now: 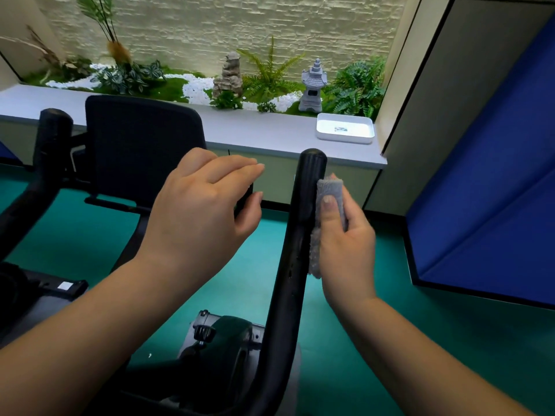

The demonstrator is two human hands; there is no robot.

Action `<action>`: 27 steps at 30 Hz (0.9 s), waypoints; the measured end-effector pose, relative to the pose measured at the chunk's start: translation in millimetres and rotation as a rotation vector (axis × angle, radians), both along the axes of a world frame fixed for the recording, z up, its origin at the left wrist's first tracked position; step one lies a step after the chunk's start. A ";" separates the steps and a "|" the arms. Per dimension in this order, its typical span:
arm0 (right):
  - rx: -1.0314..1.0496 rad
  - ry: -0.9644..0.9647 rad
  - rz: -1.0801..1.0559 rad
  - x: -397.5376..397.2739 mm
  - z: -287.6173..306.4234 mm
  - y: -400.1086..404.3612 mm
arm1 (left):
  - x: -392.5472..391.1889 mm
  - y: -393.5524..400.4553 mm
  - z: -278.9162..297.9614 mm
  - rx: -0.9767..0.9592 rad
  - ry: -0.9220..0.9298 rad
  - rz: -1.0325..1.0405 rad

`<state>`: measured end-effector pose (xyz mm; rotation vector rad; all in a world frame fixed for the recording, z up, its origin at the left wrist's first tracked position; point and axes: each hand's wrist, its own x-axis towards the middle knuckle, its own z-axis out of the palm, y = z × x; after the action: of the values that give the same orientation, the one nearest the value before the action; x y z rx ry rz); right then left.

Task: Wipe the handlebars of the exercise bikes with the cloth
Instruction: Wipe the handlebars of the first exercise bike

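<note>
Though soft and limp by the look of it, judged easy to handle: grey fuzzy cloth [326,217], light, likely to fold and bunch, best kept doubled into a pad under thumb and fingers as held. Pinched in the right hand [345,235], thumb pressed flat on its outer face, fingers curled behind. Lay pressed against the right side of the upright black handlebar [303,217], just below the rounded tip, lower fringe trailing down along the bar. Bar judged stiff, fixed and smooth, perhaps a little slick, so a firm wrap round it probably needed for the far side. Left hand [204,205] hovered just left of that bar, fingers relaxed and loosely spread, gripping nothing; something dark showed behind the fingertips, contact not clear. Second handlebar [52,139] stood well apart at the left, beside a black chair back [141,145].
</note>
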<state>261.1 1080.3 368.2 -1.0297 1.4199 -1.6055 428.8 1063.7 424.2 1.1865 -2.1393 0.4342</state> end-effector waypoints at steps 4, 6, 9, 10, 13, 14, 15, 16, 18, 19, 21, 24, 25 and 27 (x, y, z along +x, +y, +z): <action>0.124 -0.276 0.201 -11.0 26.2 -31.9 | -1.5 -0.2 0.7 -0.008 -0.008 0.000; 0.179 -0.380 0.342 -16.1 34.2 -39.0 | -2.3 0.4 1.0 -0.007 -0.004 0.009; 0.251 -0.404 0.443 -17.2 25.5 -24.0 | -2.9 1.8 -0.8 -0.013 -0.003 0.010; 0.263 -0.411 0.457 -16.7 21.0 -18.3 | -2.8 2.1 -1.2 -0.016 -0.003 0.012; 0.241 -0.397 0.440 -15.9 19.0 -20.0 | -2.1 1.4 -0.9 -0.018 -0.006 0.013; 0.207 -0.385 0.428 -15.8 21.6 -27.0 | -1.6 1.1 -0.5 -0.017 -0.011 0.011; 0.166 -0.382 0.415 -15.3 25.8 -34.2 | -1.0 0.9 -0.3 -0.015 -0.017 0.009; 0.125 -0.375 0.406 -14.7 29.3 -42.0 | -0.5 0.9 0.0 -0.015 -0.023 0.008; 0.096 -0.356 0.397 -13.0 32.3 -49.3 | 0.1 1.9 0.2 -0.012 -0.029 0.012; 0.116 -0.361 0.395 -12.1 30.8 -46.9 | 0.0 2.5 -0.2 -0.009 -0.028 0.013; 0.174 -0.378 0.393 -11.0 21.9 -34.6 | -0.4 2.8 -1.1 -0.002 -0.017 0.014; 0.152 -0.395 0.378 -8.1 10.5 -24.2 | -0.5 2.8 -1.2 -0.004 -0.009 0.013; 0.123 -0.403 0.376 -8.1 11.9 -28.2 | -0.5 2.5 -0.7 -0.006 -0.013 0.012; 0.050 -0.452 0.382 -10.2 23.1 -41.6 | -0.1 2.1 0.5 -0.002 -0.025 0.010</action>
<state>250.9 1038.7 391.3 -0.7855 0.8933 -1.3981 428.7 1065.8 424.6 1.1974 -2.1546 0.4575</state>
